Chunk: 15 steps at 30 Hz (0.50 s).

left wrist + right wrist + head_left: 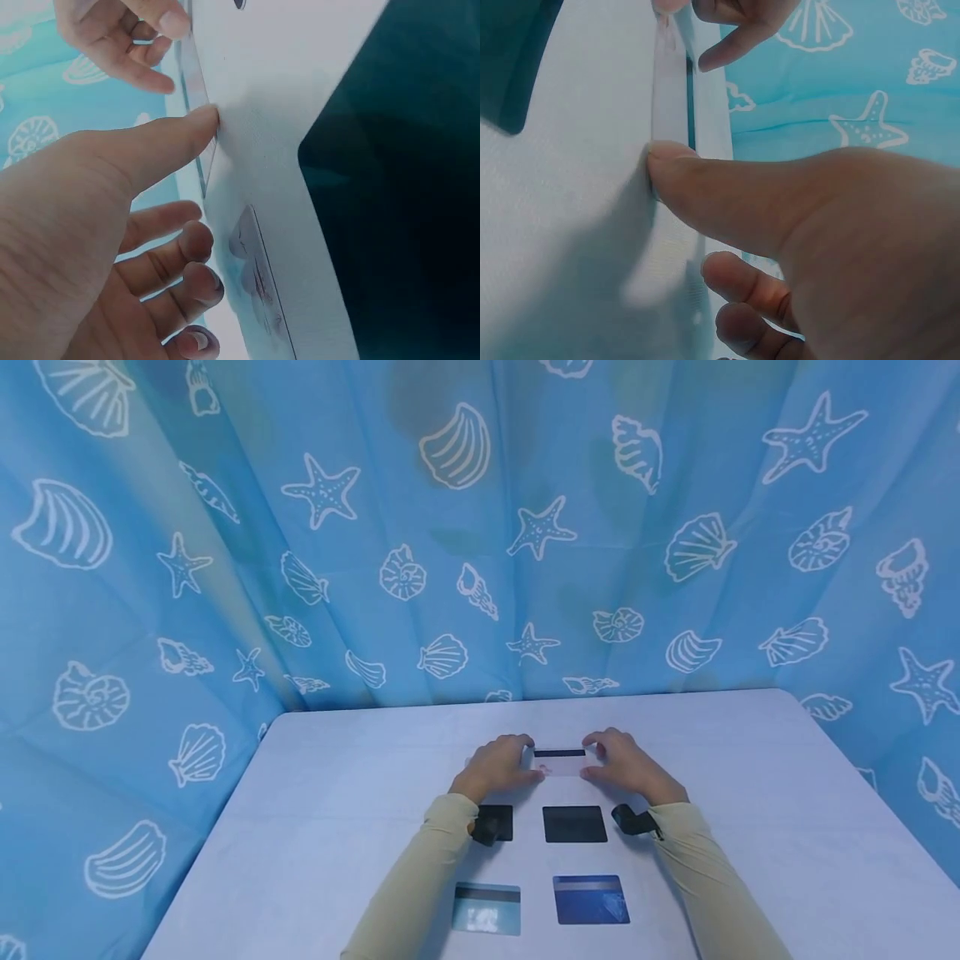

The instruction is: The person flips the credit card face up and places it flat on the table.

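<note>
A pale card [560, 765] with a black stripe along its far edge lies between both hands, over the back part of the table. My left hand [498, 767] holds its left end, thumb at the near corner and index finger at the far one. At the right end my right hand [626, 766] grips it the same way. In the right wrist view the thumb presses the end of the pale card [671, 90]. Beneath the left hand's fingers, another pale card [262, 289] lies on the table, mostly hidden in the head view.
Nearer me lie a black card [575, 824], another dark card [501, 818] partly covered by the left wrist camera, a light blue card [487, 912] and a dark blue card [592, 900]. A blue shell-patterned curtain [480, 527] hangs behind the white table [330, 810].
</note>
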Available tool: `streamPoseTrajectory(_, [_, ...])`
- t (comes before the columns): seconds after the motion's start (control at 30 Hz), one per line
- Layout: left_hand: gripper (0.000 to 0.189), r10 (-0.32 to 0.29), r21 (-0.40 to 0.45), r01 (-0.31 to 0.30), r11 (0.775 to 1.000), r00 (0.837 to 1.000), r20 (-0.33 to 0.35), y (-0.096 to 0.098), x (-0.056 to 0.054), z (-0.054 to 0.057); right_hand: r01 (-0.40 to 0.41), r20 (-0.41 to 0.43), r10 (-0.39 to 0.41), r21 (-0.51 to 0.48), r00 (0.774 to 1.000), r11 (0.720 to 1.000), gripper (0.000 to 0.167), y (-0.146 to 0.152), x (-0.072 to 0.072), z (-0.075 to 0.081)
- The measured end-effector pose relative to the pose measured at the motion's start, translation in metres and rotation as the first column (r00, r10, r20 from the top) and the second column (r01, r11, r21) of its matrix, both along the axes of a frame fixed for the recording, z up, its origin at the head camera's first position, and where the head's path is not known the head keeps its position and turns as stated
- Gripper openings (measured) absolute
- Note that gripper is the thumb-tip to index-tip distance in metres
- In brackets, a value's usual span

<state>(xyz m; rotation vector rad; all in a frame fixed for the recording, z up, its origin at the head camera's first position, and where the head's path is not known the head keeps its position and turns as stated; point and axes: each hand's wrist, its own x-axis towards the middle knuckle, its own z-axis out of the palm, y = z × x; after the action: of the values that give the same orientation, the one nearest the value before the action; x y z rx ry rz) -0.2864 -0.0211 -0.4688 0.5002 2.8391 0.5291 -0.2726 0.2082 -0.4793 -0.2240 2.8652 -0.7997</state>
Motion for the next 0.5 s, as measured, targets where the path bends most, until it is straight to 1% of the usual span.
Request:
streamPoseTrajectory(0.17, [0.060, 0.003, -0.006, -0.003, 1.000, 1.000, 0.020, 0.0011, -0.0009, 0.0006, -0.003, 0.017, 0.004, -0.010, 1.000, 1.000, 0.054, -0.0002, 0.0011, -0.0015])
streamPoseTrajectory(0.5, [0.053, -0.016, -0.013, 0.016, 1.000, 1.000, 0.026, 0.0051, -0.0055, 0.0015, 0.007, 0.040, -0.006, -0.005, 0.999, 1.000, 0.051, -0.0004, 0.0022, -0.0005])
